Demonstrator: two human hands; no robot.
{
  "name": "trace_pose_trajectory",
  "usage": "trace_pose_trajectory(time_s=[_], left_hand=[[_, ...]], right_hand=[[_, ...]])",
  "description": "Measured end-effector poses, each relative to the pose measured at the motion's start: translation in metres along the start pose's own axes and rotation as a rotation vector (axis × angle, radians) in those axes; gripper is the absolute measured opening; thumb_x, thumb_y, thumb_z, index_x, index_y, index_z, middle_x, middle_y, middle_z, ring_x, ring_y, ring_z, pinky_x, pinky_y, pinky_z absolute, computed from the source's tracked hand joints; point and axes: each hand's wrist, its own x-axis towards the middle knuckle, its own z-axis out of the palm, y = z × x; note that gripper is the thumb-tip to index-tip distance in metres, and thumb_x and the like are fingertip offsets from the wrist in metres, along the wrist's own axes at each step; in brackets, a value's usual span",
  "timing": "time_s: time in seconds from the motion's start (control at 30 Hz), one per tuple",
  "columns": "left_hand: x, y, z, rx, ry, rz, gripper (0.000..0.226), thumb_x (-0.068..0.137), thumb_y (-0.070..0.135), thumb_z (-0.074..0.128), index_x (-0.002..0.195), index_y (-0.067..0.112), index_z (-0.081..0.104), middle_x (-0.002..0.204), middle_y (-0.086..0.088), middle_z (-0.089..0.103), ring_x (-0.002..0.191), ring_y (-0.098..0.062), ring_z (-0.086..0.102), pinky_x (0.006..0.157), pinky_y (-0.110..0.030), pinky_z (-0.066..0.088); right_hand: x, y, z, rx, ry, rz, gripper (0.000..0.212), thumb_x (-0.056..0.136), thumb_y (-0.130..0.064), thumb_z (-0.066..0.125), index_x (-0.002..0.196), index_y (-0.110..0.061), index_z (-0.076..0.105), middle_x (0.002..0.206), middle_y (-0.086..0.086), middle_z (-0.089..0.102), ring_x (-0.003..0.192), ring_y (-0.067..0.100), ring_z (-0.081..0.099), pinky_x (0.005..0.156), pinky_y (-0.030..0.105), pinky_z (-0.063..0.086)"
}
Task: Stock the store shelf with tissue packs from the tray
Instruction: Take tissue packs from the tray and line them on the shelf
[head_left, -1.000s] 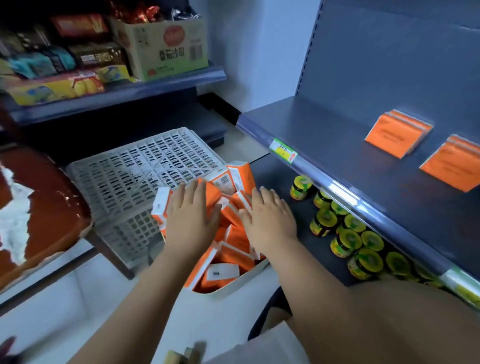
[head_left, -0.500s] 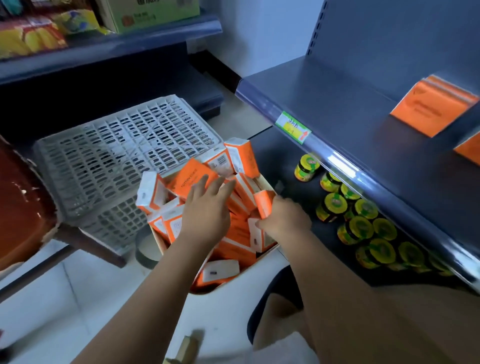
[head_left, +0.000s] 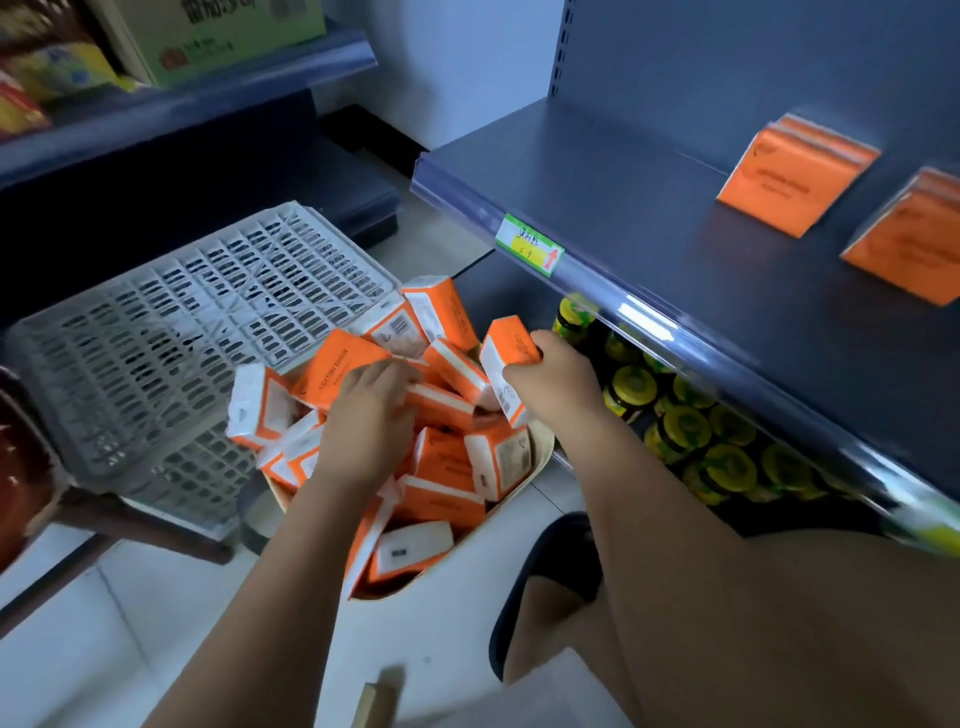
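Tissue pack (head_left: 508, 358) long axis upright; R hand (head_left: 563, 387) fingers gripping; L hand (head_left: 370, 421) unclear.

The left and front of the upper shelf (head_left: 623, 208) was left bare, with open air above. Its right end was taken up by two orange stacks (head_left: 795, 176). The space beneath was filled by jars (head_left: 685, 426), and the tray (head_left: 483, 530) was hemmed leftward by a grey crate (head_left: 197, 332).
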Motion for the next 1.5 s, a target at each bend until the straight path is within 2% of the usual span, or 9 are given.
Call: trace_pose_trajectory(time_s=[0.2, 0.37, 0.5, 0.6, 0.83, 1.0, 1.27, 1.43, 1.5], left_hand=[[-0.007, 0.013, -0.043, -0.368, 0.121, -0.199, 0.024, 0.097, 0.020, 0.069, 0.119, 0.024, 0.062, 0.096, 0.014, 0.060, 0.090, -0.012, 0.058, 0.082, -0.034, 0.047], [-0.001, 0.039, -0.077, -0.807, 0.197, -0.378, 0.019, 0.100, 0.032, 0.067, 0.118, 0.038, 0.067, 0.102, -0.005, 0.066, 0.093, -0.021, 0.065, 0.078, -0.041, 0.056], [0.002, 0.076, -0.085, -0.920, 0.247, -0.344, 0.024, 0.096, 0.042, 0.066, 0.120, 0.044, 0.073, 0.099, 0.005, 0.071, 0.093, -0.016, 0.067, 0.092, -0.049, 0.056], [0.006, 0.114, -0.084, -1.016, 0.271, -0.313, 0.026, 0.102, 0.034, 0.064, 0.126, 0.029, 0.072, 0.110, 0.004, 0.073, 0.090, -0.007, 0.067, 0.080, -0.032, 0.057], [0.006, 0.207, -0.072, -1.203, 0.184, -0.294, 0.009, 0.097, 0.023, 0.071, 0.106, 0.022, 0.073, 0.082, 0.005, 0.073, 0.070, -0.012, 0.069, 0.065, -0.037, 0.061], [-0.009, 0.279, -0.051, -1.228, 0.032, -0.178, 0.034, 0.088, 0.006, 0.077, 0.113, 0.025, 0.065, 0.096, 0.007, 0.076, 0.091, -0.016, 0.072, 0.082, -0.041, 0.058], [-0.005, 0.385, -0.030, -1.316, -0.146, -0.043, 0.048, 0.085, -0.012, 0.063, 0.123, 0.017, 0.063, 0.102, 0.001, 0.073, 0.080, -0.005, 0.068, 0.063, -0.021, 0.054], [0.011, 0.430, -0.008, -1.366, -0.229, -0.005, 0.049, 0.084, -0.013, 0.064, 0.119, 0.020, 0.066, 0.095, 0.008, 0.075, 0.080, -0.010, 0.070, 0.057, -0.026, 0.054], [0.014, 0.448, 0.003, -1.362, -0.274, 0.007, 0.049, 0.084, -0.014, 0.064, 0.119, 0.020, 0.065, 0.085, 0.015, 0.075, 0.072, -0.008, 0.069, 0.059, -0.026, 0.054]], right_hand=[[-0.014, -0.015, -0.021, 0.356, 0.000, 0.034, 0.055, 0.084, -0.030, 0.063, 0.138, -0.035, 0.061, 0.127, -0.007, 0.070, 0.111, 0.017, 0.068, 0.097, 0.043, 0.058], [-0.033, -0.021, -0.051, 0.549, 0.048, 0.068, 0.054, 0.091, -0.024, 0.076, 0.142, -0.029, 0.057, 0.130, -0.001, 0.066, 0.103, 0.023, 0.071, 0.068, 0.039, 0.064], [-0.054, -0.017, -0.079, 0.715, 0.062, 0.094, 0.055, 0.088, -0.014, 0.081, 0.138, -0.021, 0.059, 0.127, 0.007, 0.067, 0.101, 0.029, 0.073, 0.059, 0.034, 0.064], [-0.068, -0.013, -0.102, 0.805, 0.079, 0.084, 0.031, 0.089, -0.013, 0.080, 0.118, -0.019, 0.068, 0.112, 0.010, 0.077, 0.091, 0.026, 0.077, 0.063, 0.034, 0.064], [-0.111, 0.007, -0.167, 1.054, 0.247, 0.015, 0.026, 0.089, 0.004, 0.073, 0.109, -0.012, 0.069, 0.103, 0.010, 0.080, 0.085, 0.026, 0.079, 0.070, 0.039, 0.064], [-0.143, 0.052, -0.222, 1.151, 0.336, -0.040, 0.026, 0.093, -0.002, 0.072, 0.117, -0.010, 0.069, 0.111, 0.009, 0.079, 0.097, 0.027, 0.078, 0.077, 0.042, 0.064], [-0.176, 0.106, -0.296, 1.120, 0.534, -0.083, 0.055, 0.098, -0.022, 0.069, 0.140, -0.044, 0.040, 0.110, -0.001, 0.079, 0.089, 0.037, 0.078, 0.069, 0.039, 0.057], [-0.178, 0.124, -0.326, 1.101, 0.684, -0.052, 0.013, 0.106, -0.024, 0.056, 0.116, -0.030, 0.061, 0.107, 0.004, 0.078, 0.079, 0.041, 0.077, 0.064, 0.036, 0.062], [-0.176, 0.133, -0.338, 1.155, 0.695, 0.026, 0.027, 0.110, -0.024, 0.042, 0.111, -0.027, 0.068, 0.103, 0.009, 0.078, 0.079, 0.039, 0.078, 0.067, 0.038, 0.063]])
